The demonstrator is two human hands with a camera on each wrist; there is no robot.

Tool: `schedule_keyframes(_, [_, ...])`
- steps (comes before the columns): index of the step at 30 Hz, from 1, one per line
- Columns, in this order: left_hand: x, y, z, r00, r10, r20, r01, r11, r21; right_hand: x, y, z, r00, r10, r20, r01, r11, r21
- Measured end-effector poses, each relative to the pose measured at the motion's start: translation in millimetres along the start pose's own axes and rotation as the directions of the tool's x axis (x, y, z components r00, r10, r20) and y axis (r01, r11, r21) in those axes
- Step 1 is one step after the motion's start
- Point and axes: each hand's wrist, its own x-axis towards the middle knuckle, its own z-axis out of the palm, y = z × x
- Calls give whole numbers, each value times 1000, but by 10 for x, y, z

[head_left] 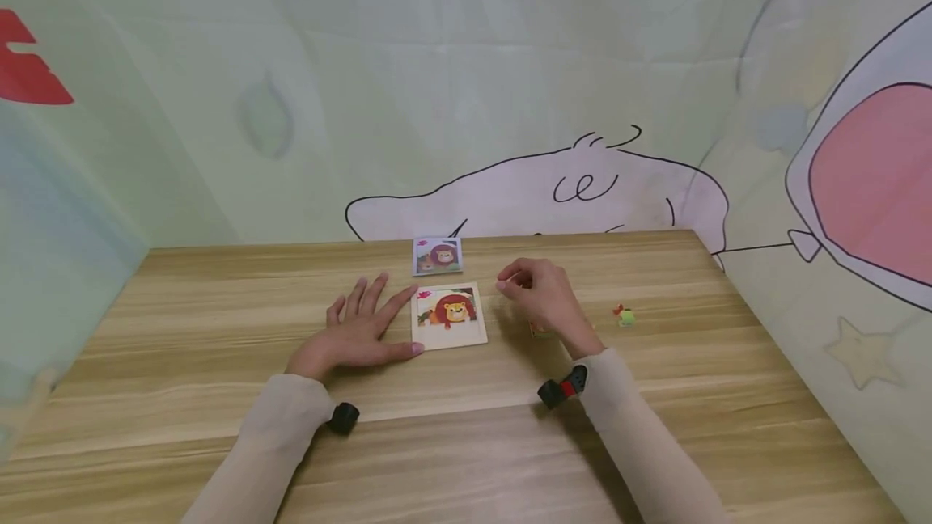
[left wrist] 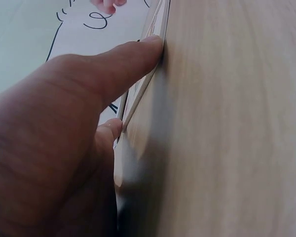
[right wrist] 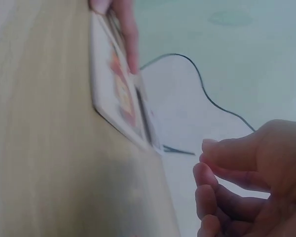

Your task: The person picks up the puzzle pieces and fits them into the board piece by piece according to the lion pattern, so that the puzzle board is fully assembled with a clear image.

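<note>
A small wooden jigsaw board (head_left: 450, 338) with a pale frame lies on the table, its upper part filled with a lion picture and its lower part bare. My left hand (head_left: 360, 330) is spread at its left side, with the index fingertip and thumb (left wrist: 138, 52) touching the frame's edge. Just right of the board, my right hand (head_left: 542, 293) hovers above the table, its fingers loosely bent. In the right wrist view, I see nothing between the thumb (right wrist: 232, 153) and fingertips. Under the right hand is a partly hidden puzzle piece (head_left: 539, 331).
Behind the board lies a card (head_left: 437, 257) with a similar lion picture. A green and red puzzle piece (head_left: 624, 316) lies to the right on the wooden table (head_left: 451, 443). A printed cloth backdrop (head_left: 408, 120) rises at the table's back edge.
</note>
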Motion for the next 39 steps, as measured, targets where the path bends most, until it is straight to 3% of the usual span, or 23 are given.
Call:
schedule_keyframes(8, [5, -4, -1, 1000, 0, -1, 0, 1000, -2, -95, 210, -229, 998, 57, 29, -56, 997, -46])
schedule_keyframes(13, [18, -8, 1, 1000, -5, 0, 5, 1000, 5, -115, 323, -337, 989, 75, 123, -66, 995, -77])
schedule_keyframes(21, [21, -19, 0, 1000, -4, 2, 4, 1000, -4, -107, 378, -430, 956, 76, 284, -36, 989, -143])
schedule_keyframes(29, [24, -12, -3, 1000, 1, 0, -1, 1000, -1, -111, 385, -427, 941, 85, 328, -17, 979, -205])
schedule_keyframes(39, [37, -31, 10, 1000, 1, -2, -1, 1000, 5, -113, 373, -404, 950, 59, 307, 2, 981, -194])
